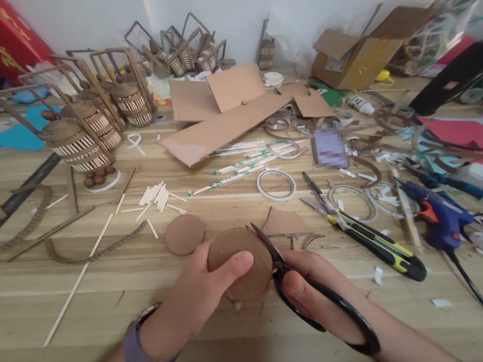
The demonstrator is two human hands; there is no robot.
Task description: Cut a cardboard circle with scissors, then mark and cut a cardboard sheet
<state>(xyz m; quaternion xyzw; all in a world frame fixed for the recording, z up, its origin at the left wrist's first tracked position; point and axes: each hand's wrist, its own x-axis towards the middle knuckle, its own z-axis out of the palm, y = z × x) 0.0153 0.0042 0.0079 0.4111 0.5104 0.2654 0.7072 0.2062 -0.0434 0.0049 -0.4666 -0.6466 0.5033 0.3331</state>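
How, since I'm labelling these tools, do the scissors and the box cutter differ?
The scissors are in the right hand; the box cutter lies on the table. The scissors have looped black handles, while the box cutter has one straight black-and-yellow grip. Both have black on their handles.

The cardboard disc (238, 244) is plain brown and round, its broad face turned up, gripped under the thumb of the left hand (208, 279) with fingertips showing below its near edge. The scissors (280, 265), with dark blades and large black handle loops, sit in the right hand (313, 279), one loop running back beside the wrist. Their blades point forward and left from that hand, lying along the disc's right edge, opposite the left palm; how far they are parted is unclear
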